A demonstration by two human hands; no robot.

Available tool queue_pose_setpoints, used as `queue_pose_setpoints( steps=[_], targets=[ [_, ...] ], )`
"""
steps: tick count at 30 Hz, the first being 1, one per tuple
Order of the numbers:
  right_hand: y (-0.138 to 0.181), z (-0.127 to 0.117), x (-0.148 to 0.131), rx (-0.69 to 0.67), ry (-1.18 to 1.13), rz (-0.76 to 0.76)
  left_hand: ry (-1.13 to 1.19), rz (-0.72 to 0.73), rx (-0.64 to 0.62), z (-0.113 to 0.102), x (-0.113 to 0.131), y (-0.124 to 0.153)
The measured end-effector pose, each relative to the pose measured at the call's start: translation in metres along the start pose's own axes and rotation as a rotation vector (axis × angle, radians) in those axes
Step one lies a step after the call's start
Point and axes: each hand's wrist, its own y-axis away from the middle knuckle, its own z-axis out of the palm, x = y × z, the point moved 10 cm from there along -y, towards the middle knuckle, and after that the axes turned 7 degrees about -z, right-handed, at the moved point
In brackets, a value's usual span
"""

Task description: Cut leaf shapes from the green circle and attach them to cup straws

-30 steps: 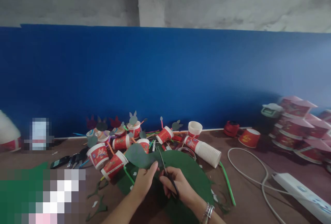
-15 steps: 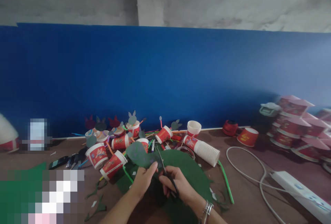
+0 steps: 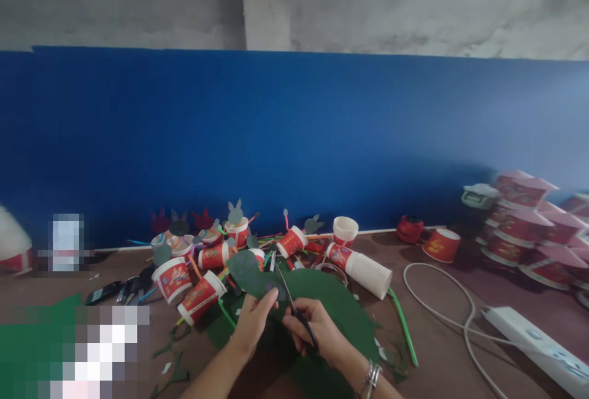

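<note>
My left hand (image 3: 257, 319) pinches a dark green paper cutout (image 3: 251, 275) with a rounded end, thumb on top. In my right hand (image 3: 315, 328) are scissors (image 3: 301, 319) with black handles, fingers wrapped round the loops. Their blades point up and away, alongside the cutout's right edge; I cannot tell whether they are biting into the paper. Beneath both hands lies a large dark green sheet (image 3: 335, 307). Decorated red and white paper cups (image 3: 202, 298) lie to the left of my left hand, and a stack of nested paper cups (image 3: 368, 273) rests beyond the sheet.
A white power strip (image 3: 538, 337) with a looping cable (image 3: 469, 301) lies at right. Red cups with pink tops (image 3: 519, 221) are piled behind it. Green paper scraps (image 3: 177, 377) and a green pipe cleaner (image 3: 404, 328) flank the sheet. A blue panel (image 3: 294, 141) stands behind the table.
The cutout has shifted slightly right and tilted in my left hand. The scissor blades lean a little further left. My hands stay in nearly the same place.
</note>
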Motion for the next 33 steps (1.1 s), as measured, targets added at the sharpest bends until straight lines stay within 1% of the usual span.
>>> queue_pose_setpoints(
  steps=[2, 4, 6, 12, 18, 25, 30, 33],
  targets=[
    [0.000, 0.000, 0.000, 0.003, 0.003, 0.009, 0.051, -0.046, 0.006, -0.001, -0.007, -0.001],
    [0.001, 0.000, -0.001, 0.005, 0.000, 0.016, 0.099, -0.061, -0.027, 0.002, -0.009, -0.002],
    [0.001, 0.000, -0.002, 0.002, 0.000, 0.018, 0.102, -0.049, -0.058, 0.005, -0.007, -0.002],
    [0.001, 0.002, 0.002, -0.024, -0.028, 0.010, 0.072, -0.011, -0.093, 0.007, -0.006, -0.004],
    [0.001, 0.002, 0.000, -0.019, -0.047, -0.013, 0.049, -0.018, -0.047, 0.004, -0.008, -0.003],
    [-0.002, 0.000, 0.004, -0.004, -0.033, -0.011, -0.004, -0.001, -0.109, 0.011, -0.006, -0.002],
    [-0.002, -0.002, 0.004, 0.015, -0.009, -0.009, -0.010, 0.037, -0.103, 0.009, -0.006, -0.004],
    [-0.001, -0.001, 0.001, 0.013, 0.010, 0.004, -0.010, 0.056, -0.146, 0.013, -0.003, -0.004]
  ],
)
